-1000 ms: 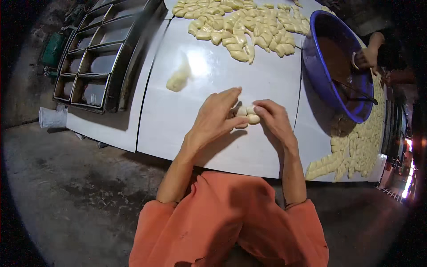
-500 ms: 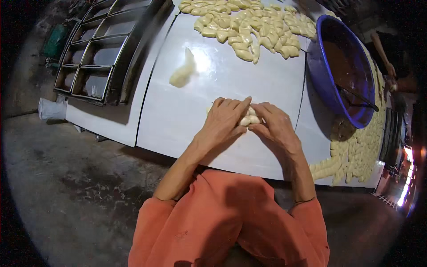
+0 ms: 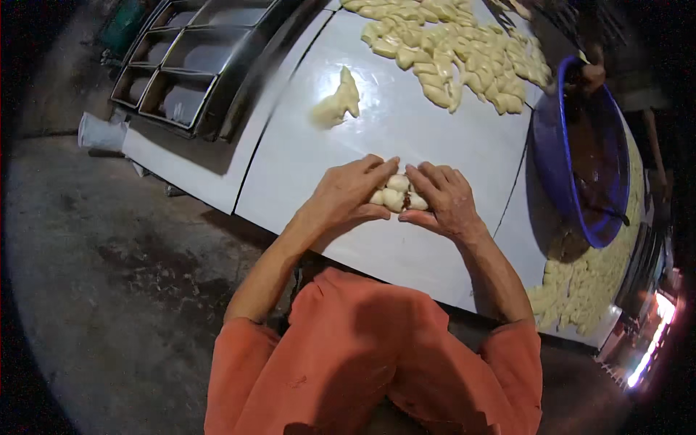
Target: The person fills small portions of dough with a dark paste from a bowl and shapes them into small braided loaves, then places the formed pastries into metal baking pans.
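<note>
On the white tabletop in front of me lies a plaited piece of pale dough, with a dark brown filling showing between its plump strands. My left hand curls round its left end, thumb along the near side. From the other end my right hand closes on it, fingers over the far side and thumb low on the near side. Both palms hide the plait's ends. Beyond my left hand rests a single loose piece of dough.
Several shaped dough pieces cover the far side, and more dough lies at right. A blue basin holds brown filling and a dark-handled tool. Another person's hand is at its far rim. Joined metal tins stand at left.
The view has turned, so the table's contents appear further right. My fingers have drawn apart slightly, baring more of the plait and its filling. Another person's hand has come to the basin.
</note>
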{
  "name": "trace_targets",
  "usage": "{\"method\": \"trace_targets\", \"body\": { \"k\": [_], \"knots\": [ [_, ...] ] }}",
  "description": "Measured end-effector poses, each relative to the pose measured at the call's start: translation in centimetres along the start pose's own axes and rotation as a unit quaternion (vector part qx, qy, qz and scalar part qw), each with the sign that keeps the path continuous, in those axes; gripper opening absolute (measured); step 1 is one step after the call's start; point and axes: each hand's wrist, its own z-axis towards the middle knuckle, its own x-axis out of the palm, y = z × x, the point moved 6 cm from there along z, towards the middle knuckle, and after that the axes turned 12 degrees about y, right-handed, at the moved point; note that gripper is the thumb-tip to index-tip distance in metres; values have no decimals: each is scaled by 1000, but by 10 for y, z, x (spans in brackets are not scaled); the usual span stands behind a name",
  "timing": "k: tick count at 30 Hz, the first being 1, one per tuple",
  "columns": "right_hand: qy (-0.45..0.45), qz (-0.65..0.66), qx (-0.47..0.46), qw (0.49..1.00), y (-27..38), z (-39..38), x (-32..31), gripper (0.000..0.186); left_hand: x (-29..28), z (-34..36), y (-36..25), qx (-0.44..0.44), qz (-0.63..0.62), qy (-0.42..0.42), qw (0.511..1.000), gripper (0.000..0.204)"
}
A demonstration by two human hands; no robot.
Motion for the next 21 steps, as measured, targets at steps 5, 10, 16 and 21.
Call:
{"method": "trace_targets", "body": {
  "k": [5, 10, 16, 21],
  "knots": [
    [-29, 19, -13, 999, 5, 10, 2, 49, 5, 9, 6, 8, -25, 14, 1000, 48],
    [3, 187, 131, 974, 8, 21, -1, 29, 10, 7, 13, 22, -68, -42, 997, 33],
    [136, 296, 116, 938, 18, 70, -15, 29, -25, -31, 22, 13, -139, -60, 988, 34],
    [121, 312, 104, 937, 68, 170, -38, 34, -140, -87, 57, 27, -18, -103, 994, 36]
  ]
}}
